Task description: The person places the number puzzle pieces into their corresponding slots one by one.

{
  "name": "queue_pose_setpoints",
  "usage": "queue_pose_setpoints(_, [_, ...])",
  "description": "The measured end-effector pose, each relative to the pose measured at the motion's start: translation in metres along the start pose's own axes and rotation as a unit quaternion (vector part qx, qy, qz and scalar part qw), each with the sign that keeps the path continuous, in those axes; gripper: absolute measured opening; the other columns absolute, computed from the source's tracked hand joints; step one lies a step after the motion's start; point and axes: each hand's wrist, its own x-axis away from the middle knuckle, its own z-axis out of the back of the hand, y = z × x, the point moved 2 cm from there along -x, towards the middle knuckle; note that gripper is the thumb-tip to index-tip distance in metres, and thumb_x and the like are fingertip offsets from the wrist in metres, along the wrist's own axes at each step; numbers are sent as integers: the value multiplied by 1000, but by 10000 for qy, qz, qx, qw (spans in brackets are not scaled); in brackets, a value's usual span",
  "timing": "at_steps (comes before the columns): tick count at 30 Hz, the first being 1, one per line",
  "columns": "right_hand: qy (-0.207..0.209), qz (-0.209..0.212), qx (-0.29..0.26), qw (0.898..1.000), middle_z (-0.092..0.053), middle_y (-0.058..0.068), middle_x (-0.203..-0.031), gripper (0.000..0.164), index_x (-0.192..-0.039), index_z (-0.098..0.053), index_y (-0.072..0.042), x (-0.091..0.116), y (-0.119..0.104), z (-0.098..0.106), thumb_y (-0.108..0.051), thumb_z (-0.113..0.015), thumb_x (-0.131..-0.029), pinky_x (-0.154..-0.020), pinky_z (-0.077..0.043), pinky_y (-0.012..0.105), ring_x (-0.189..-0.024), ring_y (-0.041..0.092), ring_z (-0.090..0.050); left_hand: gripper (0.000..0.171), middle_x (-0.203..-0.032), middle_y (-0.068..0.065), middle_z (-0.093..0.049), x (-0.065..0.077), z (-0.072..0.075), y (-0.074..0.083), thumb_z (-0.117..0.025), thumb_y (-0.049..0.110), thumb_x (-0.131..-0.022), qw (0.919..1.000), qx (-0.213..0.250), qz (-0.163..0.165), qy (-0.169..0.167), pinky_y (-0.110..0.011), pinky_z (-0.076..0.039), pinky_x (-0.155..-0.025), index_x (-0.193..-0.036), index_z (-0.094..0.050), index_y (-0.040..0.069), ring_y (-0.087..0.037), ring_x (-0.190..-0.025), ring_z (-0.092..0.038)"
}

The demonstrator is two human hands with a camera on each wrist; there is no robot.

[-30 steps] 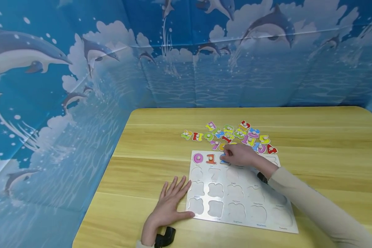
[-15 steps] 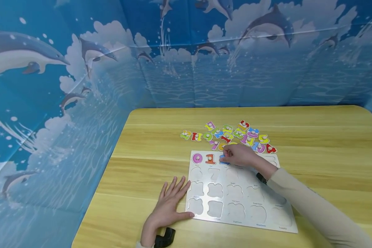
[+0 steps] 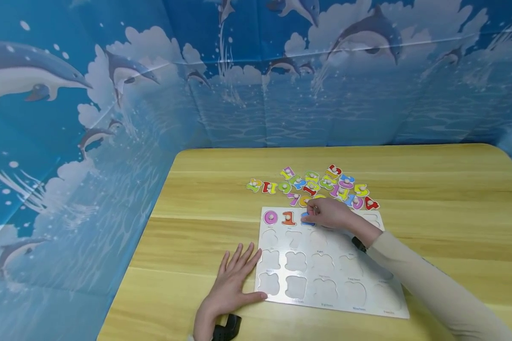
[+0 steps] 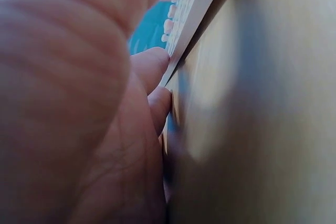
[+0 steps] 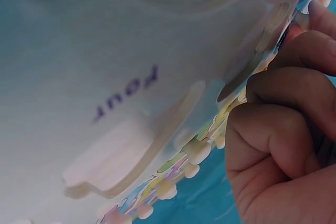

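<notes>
A white number puzzle board [image 3: 277,260] lies on the wooden table. In its top row sit a purple 0 [image 3: 270,217] and an orange 1 [image 3: 288,218]. To their right, my right hand [image 3: 330,214] pinches a blue number 2 piece [image 3: 307,219] at its slot; the fingers hide part of it. In the right wrist view the other fingers [image 5: 275,135] are curled beside the recess marked "Four". My left hand [image 3: 232,284] lies spread on the table, with fingertips and thumb touching the board's left edge; the left wrist view shows them along that edge [image 4: 197,17].
Behind the board lies a loose cluster of knobbed number pieces, among them a red 4 [image 3: 371,203], a yellow 5 [image 3: 361,190] and a red and yellow 11 [image 3: 269,188]. A blue dolphin-print cloth [image 3: 239,113] hangs beyond the table [image 3: 187,227].
The head view has shifted slightly. Both hands keep their places, the right with the blue 2 at the same slot and the left at the board's edge.
</notes>
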Motion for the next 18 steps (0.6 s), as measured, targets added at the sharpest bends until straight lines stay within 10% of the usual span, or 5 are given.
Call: queue_pose_setpoints(18, [-2, -89, 104, 9999, -41, -4, -56, 34, -70, -52, -16, -1, 3, -1, -42, -68, -85, -50, -23, 29, -51, 14, -37, 92, -158, -2, -11, 0, 0, 0, -62, 62, -79, 10000, -4, -50, -1, -49, 7, -111, -152, -24, 20, -27, -143, -1])
